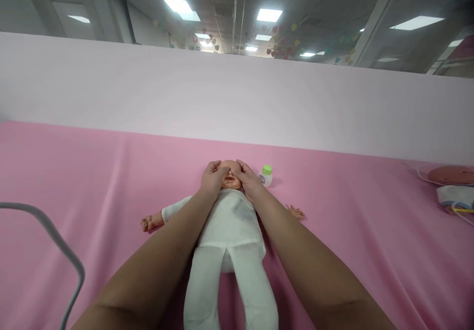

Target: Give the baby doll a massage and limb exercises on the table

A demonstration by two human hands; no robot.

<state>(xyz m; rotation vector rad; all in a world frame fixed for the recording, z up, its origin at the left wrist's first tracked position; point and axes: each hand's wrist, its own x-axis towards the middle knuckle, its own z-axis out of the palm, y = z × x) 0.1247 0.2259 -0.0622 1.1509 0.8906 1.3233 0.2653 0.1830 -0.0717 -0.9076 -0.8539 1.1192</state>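
A baby doll (231, 216) in a white top and white trousers lies on its back, its head away from me and its arms spread. My left hand (212, 179) clasps the left side of the doll's head, fingers curled around it and thumb laid across the face near the eye. On the other side my right hand (249, 180) holds the head the same way. Both thumbs cover part of the upper face, while the doll's mouth shows between them. Just beyond my right hand stands a small clear bottle (265, 178) with a green cap.
Pink sheeting (122, 186) covers the surface, backed by a low white wall (237, 98). At the far right lies another doll-like body part (452, 175) with a white wrap (457, 195) and thin tubing. A grey cable (59, 241) curves in at the left.
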